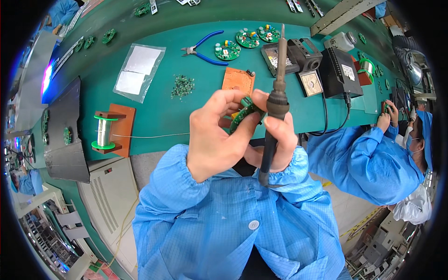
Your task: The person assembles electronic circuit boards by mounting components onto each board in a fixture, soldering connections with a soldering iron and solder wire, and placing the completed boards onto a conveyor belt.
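My left grip (218, 136) pinches the green circuit board (242, 115) between thumb and fingers near the table's (163, 116) front edge, and I judge it light, stiff and fragile, best taken by its rim, while my right grip (281, 140) clasps the soldering iron (278, 100).

Circuit board (242, 115) green; iron handle (268, 153) black; smock (210, 228) checked blue.
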The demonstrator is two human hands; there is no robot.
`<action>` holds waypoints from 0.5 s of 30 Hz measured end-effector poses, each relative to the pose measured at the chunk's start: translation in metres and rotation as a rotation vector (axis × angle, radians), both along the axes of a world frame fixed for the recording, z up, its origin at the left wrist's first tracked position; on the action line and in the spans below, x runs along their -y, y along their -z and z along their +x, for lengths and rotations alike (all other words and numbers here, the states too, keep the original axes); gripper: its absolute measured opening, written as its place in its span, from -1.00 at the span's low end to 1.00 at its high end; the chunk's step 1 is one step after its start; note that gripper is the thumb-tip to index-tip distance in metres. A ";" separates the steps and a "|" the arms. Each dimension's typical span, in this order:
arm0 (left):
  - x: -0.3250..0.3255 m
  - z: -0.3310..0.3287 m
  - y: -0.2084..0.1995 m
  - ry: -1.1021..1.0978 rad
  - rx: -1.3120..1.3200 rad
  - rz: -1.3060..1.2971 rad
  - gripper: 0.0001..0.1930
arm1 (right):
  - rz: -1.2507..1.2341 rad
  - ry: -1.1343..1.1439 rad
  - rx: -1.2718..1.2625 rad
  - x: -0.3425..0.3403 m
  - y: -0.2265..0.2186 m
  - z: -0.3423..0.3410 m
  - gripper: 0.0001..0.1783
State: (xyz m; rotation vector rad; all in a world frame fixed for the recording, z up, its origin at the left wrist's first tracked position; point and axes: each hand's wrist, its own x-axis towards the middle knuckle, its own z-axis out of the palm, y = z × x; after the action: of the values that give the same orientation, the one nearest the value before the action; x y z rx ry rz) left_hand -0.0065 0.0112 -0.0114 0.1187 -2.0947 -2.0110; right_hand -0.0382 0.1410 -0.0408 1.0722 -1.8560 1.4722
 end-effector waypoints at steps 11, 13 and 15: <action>0.030 -0.001 -0.008 0.117 0.220 0.560 -0.76 | -0.039 -0.105 0.175 -0.080 -0.012 0.036 -0.43; 0.032 -0.001 -0.008 0.117 0.240 0.564 -0.76 | -0.046 -0.109 0.055 -0.071 -0.025 0.026 -0.67; 0.033 0.000 -0.007 0.119 0.258 0.569 -0.77 | -0.111 -0.186 0.037 -0.070 -0.022 0.026 -0.74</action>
State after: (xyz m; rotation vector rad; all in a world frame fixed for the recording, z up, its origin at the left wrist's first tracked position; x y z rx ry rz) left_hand -0.0065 -0.0220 -0.0046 0.3737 -1.6176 -2.7389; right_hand -0.0123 0.2105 -0.0189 1.1975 -1.7151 1.6893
